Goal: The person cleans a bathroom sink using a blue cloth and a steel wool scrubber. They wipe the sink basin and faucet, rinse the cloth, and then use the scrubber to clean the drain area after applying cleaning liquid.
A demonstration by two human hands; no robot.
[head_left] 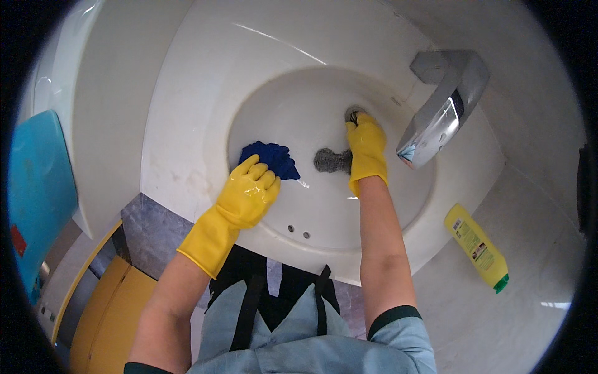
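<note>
Both hands wear yellow rubber gloves inside a white sink basin. My left hand, at the near left of the bowl, grips the near edge of a crumpled dark blue cloth. My right hand reaches to the round metal drain toward the far side. Its fingers are closed at the drain's edge, where dark strands show by the fingertips; what they pinch is unclear. A grey steel wool scourer lies on the bowl floor, just left of my right glove.
A chrome faucet overhangs the bowl's right side. On the grey surface to the right lies a yellow bottle with a green cap. At far left are a blue plastic panel and a white curved fixture.
</note>
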